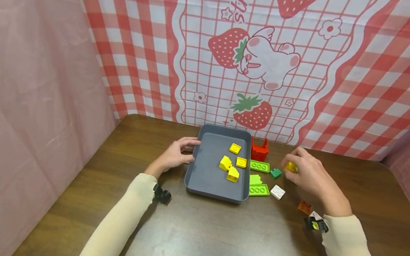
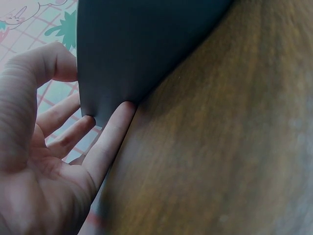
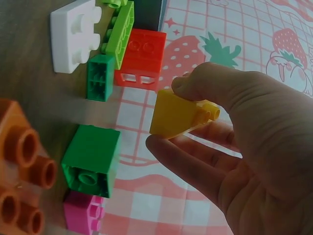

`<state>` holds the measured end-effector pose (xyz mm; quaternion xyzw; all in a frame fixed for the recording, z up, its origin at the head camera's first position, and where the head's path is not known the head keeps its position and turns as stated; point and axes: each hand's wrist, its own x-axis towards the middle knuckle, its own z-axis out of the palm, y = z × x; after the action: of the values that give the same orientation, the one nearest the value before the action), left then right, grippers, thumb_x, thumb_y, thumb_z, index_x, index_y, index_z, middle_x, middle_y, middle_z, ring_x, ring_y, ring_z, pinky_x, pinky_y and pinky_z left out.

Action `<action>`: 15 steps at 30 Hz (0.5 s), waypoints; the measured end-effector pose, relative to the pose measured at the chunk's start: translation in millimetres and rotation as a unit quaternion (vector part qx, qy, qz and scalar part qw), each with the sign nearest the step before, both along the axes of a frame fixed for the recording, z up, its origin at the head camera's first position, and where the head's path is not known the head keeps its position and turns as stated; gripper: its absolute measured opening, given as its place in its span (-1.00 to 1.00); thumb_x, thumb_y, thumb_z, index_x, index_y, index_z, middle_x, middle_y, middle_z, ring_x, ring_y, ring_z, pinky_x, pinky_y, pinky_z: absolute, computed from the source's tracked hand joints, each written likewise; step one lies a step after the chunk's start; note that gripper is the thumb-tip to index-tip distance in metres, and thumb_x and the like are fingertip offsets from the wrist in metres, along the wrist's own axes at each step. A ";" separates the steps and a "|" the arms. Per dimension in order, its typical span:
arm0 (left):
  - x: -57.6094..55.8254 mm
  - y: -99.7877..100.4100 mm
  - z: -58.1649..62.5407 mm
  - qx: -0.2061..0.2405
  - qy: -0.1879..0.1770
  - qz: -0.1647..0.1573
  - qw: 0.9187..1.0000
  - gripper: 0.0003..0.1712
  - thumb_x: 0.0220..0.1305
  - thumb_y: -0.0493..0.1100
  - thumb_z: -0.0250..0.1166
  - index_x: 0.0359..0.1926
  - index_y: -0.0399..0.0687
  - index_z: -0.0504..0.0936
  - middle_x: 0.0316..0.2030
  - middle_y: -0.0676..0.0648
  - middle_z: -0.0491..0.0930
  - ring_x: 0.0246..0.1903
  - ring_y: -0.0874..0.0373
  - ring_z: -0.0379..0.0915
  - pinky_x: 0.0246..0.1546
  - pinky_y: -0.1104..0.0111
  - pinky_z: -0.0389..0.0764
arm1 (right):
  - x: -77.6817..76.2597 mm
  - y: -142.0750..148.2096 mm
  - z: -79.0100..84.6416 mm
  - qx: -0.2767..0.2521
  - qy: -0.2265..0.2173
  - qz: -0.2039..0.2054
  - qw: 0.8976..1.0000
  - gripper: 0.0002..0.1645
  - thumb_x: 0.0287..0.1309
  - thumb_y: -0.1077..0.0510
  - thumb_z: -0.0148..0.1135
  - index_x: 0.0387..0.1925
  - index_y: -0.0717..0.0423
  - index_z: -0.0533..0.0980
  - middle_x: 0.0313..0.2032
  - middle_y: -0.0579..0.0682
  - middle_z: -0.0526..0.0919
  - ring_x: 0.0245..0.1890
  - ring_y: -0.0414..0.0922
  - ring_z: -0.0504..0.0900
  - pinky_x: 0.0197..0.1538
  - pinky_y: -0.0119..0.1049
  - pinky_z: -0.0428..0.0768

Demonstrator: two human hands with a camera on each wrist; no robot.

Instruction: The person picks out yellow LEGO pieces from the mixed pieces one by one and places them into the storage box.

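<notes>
My left hand [image 1: 174, 155] rests at the left wall of a dark grey tray [image 1: 205, 174], its relaxed fingers touching the side. In the left wrist view the fingertips lie against the tray wall [image 2: 142, 44]. Several yellow toy bricks sit inside the tray, including a sloped brick [image 1: 233, 174] and a flat square one [image 1: 234, 148]. To the right of the tray, my right hand [image 1: 308, 173] pinches a yellow sloped brick [image 3: 173, 115] between thumb and fingers, held above the table. Below it in the right wrist view is a green brick [image 3: 93, 154].
Along the tray's right side lie a red brick [image 1: 259, 152], lime green plates [image 1: 260, 166], a small dark green brick [image 1: 275, 173] and a white brick [image 1: 277, 192]. An orange brick [image 1: 305, 207] sits near the right wrist; a pink brick [image 3: 82, 213] lies beyond the green one.
</notes>
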<state>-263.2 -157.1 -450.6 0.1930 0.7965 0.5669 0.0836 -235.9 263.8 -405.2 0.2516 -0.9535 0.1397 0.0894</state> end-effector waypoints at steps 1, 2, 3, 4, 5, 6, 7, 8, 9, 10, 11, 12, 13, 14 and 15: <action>-0.2 -0.1 -0.4 -0.001 0.000 0.000 1.000 -0.33 0.13 -0.47 0.25 0.32 -0.36 0.44 0.47 -0.37 0.19 0.28 -0.39 0.34 -0.02 0.01 0.74 | -0.9 -0.3 0.8 0.002 0.001 0.001 1.000 -0.80 -0.02 0.26 0.47 -0.32 -0.02 0.66 -0.20 0.04 0.52 -0.38 -0.06 0.54 -0.38 -0.10 0.61; -0.4 -0.1 -0.9 -0.001 0.000 0.000 1.000 -0.33 0.13 -0.47 0.25 0.32 -0.35 0.45 0.47 -0.37 0.19 0.27 -0.39 0.34 -0.03 0.02 0.75 | -1.6 -0.9 2.0 0.003 0.001 -0.001 1.000 -0.80 -0.02 0.26 0.46 -0.32 -0.04 0.65 -0.20 0.04 0.52 -0.38 -0.06 0.54 -0.38 -0.10 0.61; -0.6 -0.2 -1.0 -0.003 0.000 -0.001 1.000 -0.33 0.13 -0.46 0.25 0.32 -0.35 0.45 0.47 -0.37 0.19 0.28 -0.39 0.34 -0.02 0.02 0.75 | -2.4 -1.5 3.3 0.003 0.001 -0.002 1.000 -0.80 -0.02 0.26 0.46 -0.33 -0.04 0.65 -0.20 0.04 0.52 -0.38 -0.06 0.54 -0.39 -0.10 0.62; -0.7 -0.3 -0.8 -0.003 -0.001 -0.001 1.000 -0.33 0.13 -0.46 0.25 0.33 -0.34 0.45 0.47 -0.37 0.19 0.28 -0.39 0.34 -0.02 0.01 0.75 | -3.2 -2.3 5.0 0.004 -0.001 -0.005 1.000 -0.80 -0.02 0.26 0.46 -0.33 -0.05 0.65 -0.21 0.04 0.51 -0.38 -0.06 0.53 -0.39 -0.11 0.62; -0.7 -0.4 -0.6 -0.003 -0.002 -0.001 1.000 -0.33 0.13 -0.46 0.25 0.32 -0.33 0.46 0.47 -0.37 0.19 0.28 -0.39 0.34 -0.02 0.01 0.75 | -4.0 -2.9 6.4 0.004 -0.001 -0.003 1.000 -0.81 -0.01 0.26 0.45 -0.32 -0.04 0.65 -0.21 0.04 0.51 -0.39 -0.05 0.53 -0.39 -0.10 0.62; -0.8 -0.5 -0.5 -0.003 -0.001 -0.001 1.000 -0.34 0.13 -0.46 0.25 0.32 -0.32 0.46 0.47 -0.37 0.19 0.27 -0.39 0.34 -0.02 0.01 0.75 | -4.4 -4.0 8.4 0.004 -0.001 -0.003 1.000 -0.81 0.00 0.26 0.44 -0.32 -0.04 0.65 -0.21 0.05 0.51 -0.39 -0.05 0.53 -0.39 -0.10 0.62; -0.9 -0.5 -0.3 -0.002 -0.001 -0.001 1.000 -0.34 0.13 -0.46 0.25 0.32 -0.33 0.46 0.47 -0.37 0.19 0.28 -0.39 0.34 -0.02 0.02 0.74 | -5.1 -4.9 10.2 0.005 -0.003 -0.002 1.000 -0.82 0.01 0.25 0.43 -0.31 -0.03 0.65 -0.21 0.05 0.51 -0.40 -0.05 0.52 -0.39 -0.11 0.62; -0.8 -0.6 0.2 -0.002 -0.002 -0.002 1.000 -0.33 0.13 -0.47 0.25 0.32 -0.33 0.46 0.47 -0.37 0.19 0.28 -0.39 0.34 -0.02 0.01 0.74 | -5.8 -6.0 11.9 0.006 -0.004 -0.002 1.000 -0.82 0.01 0.25 0.43 -0.30 -0.03 0.65 -0.21 0.05 0.50 -0.40 -0.05 0.52 -0.39 -0.11 0.63; -0.8 -0.7 0.6 -0.002 -0.002 -0.002 1.000 -0.33 0.12 -0.47 0.25 0.32 -0.33 0.46 0.47 -0.37 0.19 0.28 -0.39 0.34 -0.02 0.02 0.74 | -6.5 -7.0 13.2 0.006 -0.006 0.000 1.000 -0.82 0.02 0.25 0.42 -0.29 -0.01 0.65 -0.21 0.06 0.50 -0.40 -0.05 0.52 -0.39 -0.11 0.64; -0.6 -0.8 0.8 -0.002 -0.002 -0.002 1.000 -0.33 0.12 -0.47 0.25 0.32 -0.33 0.46 0.47 -0.37 0.19 0.28 -0.39 0.34 -0.02 0.02 0.74 | -7.3 -7.9 14.7 0.006 -0.008 0.001 1.000 -0.83 0.03 0.24 0.42 -0.29 0.00 0.66 -0.21 0.06 0.51 -0.40 -0.04 0.52 -0.38 -0.11 0.65; -0.4 -1.0 1.0 -0.002 -0.002 -0.002 1.000 -0.33 0.12 -0.47 0.24 0.32 -0.33 0.46 0.47 -0.36 0.19 0.28 -0.39 0.33 -0.01 0.02 0.74 | -8.0 -8.7 15.8 0.007 -0.010 0.003 1.000 -0.83 0.03 0.24 0.42 -0.28 0.01 0.66 -0.19 0.07 0.51 -0.38 -0.03 0.53 -0.37 -0.09 0.66; -0.3 -1.1 1.1 -0.003 -0.002 -0.003 1.000 -0.33 0.12 -0.47 0.24 0.32 -0.34 0.46 0.47 -0.37 0.18 0.28 -0.39 0.33 -0.01 0.02 0.74 | -8.7 -9.7 17.2 0.008 -0.012 0.002 1.000 -0.83 0.03 0.25 0.41 -0.28 0.01 0.66 -0.18 0.08 0.51 -0.37 -0.02 0.53 -0.35 -0.08 0.67; -0.1 -1.1 1.3 -0.003 -0.002 -0.003 1.000 -0.33 0.13 -0.47 0.24 0.32 -0.35 0.45 0.47 -0.37 0.18 0.28 -0.39 0.33 -0.01 0.02 0.74 | -9.7 -10.2 18.4 0.010 -0.013 0.004 1.000 -0.83 0.04 0.25 0.41 -0.27 0.02 0.67 -0.17 0.08 0.51 -0.36 -0.01 0.53 -0.34 -0.06 0.68; 0.0 -1.2 1.4 -0.004 -0.003 -0.003 1.000 -0.33 0.13 -0.47 0.24 0.33 -0.35 0.45 0.48 -0.37 0.18 0.29 -0.39 0.33 -0.01 0.01 0.74 | -10.5 -11.1 19.7 0.010 -0.015 0.002 1.000 -0.83 0.04 0.25 0.41 -0.27 0.03 0.67 -0.17 0.09 0.51 -0.35 0.00 0.53 -0.33 -0.05 0.69; 0.1 -1.2 1.5 -0.004 -0.003 -0.003 1.000 -0.33 0.13 -0.47 0.24 0.33 -0.37 0.44 0.48 -0.37 0.18 0.29 -0.39 0.33 -0.01 0.01 0.73 | -11.6 -11.6 21.0 0.010 -0.017 0.000 1.000 -0.83 0.04 0.25 0.41 -0.27 0.03 0.67 -0.16 0.09 0.51 -0.34 0.01 0.53 -0.32 -0.05 0.69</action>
<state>-263.1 -158.3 -449.1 0.1934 0.7980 0.5639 0.0886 -247.5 252.2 -384.2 0.2503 -0.9562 0.1342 0.0710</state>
